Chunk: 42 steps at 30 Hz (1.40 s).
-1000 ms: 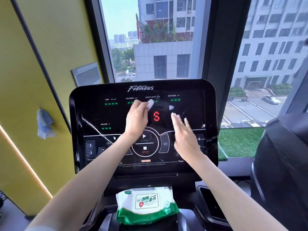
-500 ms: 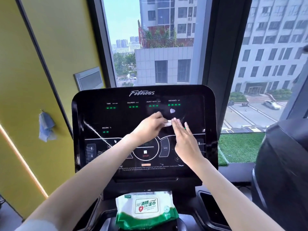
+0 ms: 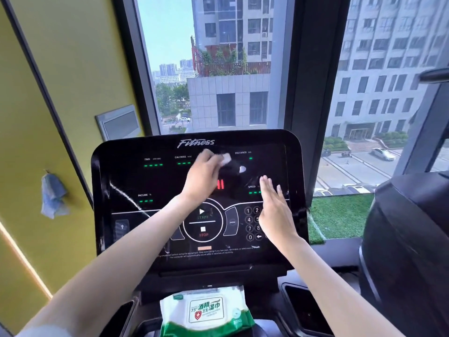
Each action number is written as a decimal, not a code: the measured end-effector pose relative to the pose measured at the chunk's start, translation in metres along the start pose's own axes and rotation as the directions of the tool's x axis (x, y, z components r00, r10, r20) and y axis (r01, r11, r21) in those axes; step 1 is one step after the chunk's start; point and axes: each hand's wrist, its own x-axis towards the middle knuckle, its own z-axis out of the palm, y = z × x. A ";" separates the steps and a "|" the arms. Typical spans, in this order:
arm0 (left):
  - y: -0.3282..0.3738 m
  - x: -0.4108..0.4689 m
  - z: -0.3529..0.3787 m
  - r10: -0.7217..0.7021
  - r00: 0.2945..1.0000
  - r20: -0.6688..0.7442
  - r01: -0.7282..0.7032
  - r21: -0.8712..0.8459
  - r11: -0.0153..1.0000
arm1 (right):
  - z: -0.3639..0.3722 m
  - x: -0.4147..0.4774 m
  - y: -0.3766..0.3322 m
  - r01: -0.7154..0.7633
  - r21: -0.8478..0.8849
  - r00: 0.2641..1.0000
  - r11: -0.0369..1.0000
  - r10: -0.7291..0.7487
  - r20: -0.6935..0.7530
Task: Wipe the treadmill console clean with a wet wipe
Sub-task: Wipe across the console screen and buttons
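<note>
Here, left hand [image 3: 201, 177] pinches one wipe [image 3: 226, 158] on one console [image 3: 145, 181]; right hand [image 3: 274, 210] fingers [image 3: 266, 184] straight.

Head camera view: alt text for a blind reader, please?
A left hand holds a wet wipe to the top of a black treadmill console; the right hand lies flat over its keypad. A wipes pack sits below.

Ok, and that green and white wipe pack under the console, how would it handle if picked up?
Probably floppy: the wipe pack is a soft film pouch with crinkled edges. It looks plump, so likely fairly heavy for its size. It lies flat, so rolling seems unlikely.
</note>
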 end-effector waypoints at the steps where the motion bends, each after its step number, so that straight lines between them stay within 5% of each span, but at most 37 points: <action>1: 0.001 -0.005 0.001 0.137 0.983 0.125 -0.140 0.018 0.990 | -0.001 0.000 0.001 0.011 -0.006 1.000 1.000 -0.011 0.008; 3: -0.003 -0.005 -0.006 0.252 0.929 0.270 -0.262 0.001 0.965 | -0.002 0.000 0.003 0.026 -0.017 1.000 1.000 -0.026 0.014; 6: -0.014 0.015 -0.013 0.037 0.999 0.009 -0.037 -0.001 0.999 | 0.000 -0.001 0.003 0.017 -0.010 1.000 1.000 -0.017 0.015; 9: -0.009 0.023 -0.007 -0.088 0.988 -0.125 0.090 0.013 0.996 | 0.001 -0.001 0.002 0.018 -0.016 1.000 1.000 -0.018 0.019; 27: 0.056 0.060 0.053 0.095 0.990 0.102 -0.098 0.027 0.995 | -0.007 -0.001 0.007 0.065 -0.043 0.996 0.997 -0.061 0.071; 33: 0.037 0.038 0.035 0.383 0.857 0.345 -0.404 -0.015 0.915 | -0.022 -0.009 0.014 0.008 -0.040 1.000 0.999 -0.007 0.011; 37: 0.020 0.051 0.022 0.127 0.988 0.087 -0.124 -0.044 0.991 | -0.018 -0.008 0.015 -0.062 -0.016 0.998 0.998 0.062 -0.003; 39: 0.033 0.047 0.032 0.003 1.000 -0.013 -0.004 -0.061 0.998 | -0.015 -0.006 0.015 -0.068 -0.025 0.998 0.997 0.068 0.000; 42: 0.052 0.030 0.046 0.297 0.923 0.243 -0.291 -0.061 0.955 | -0.016 -0.007 0.019 -0.055 -0.028 0.998 0.998 0.055 0.012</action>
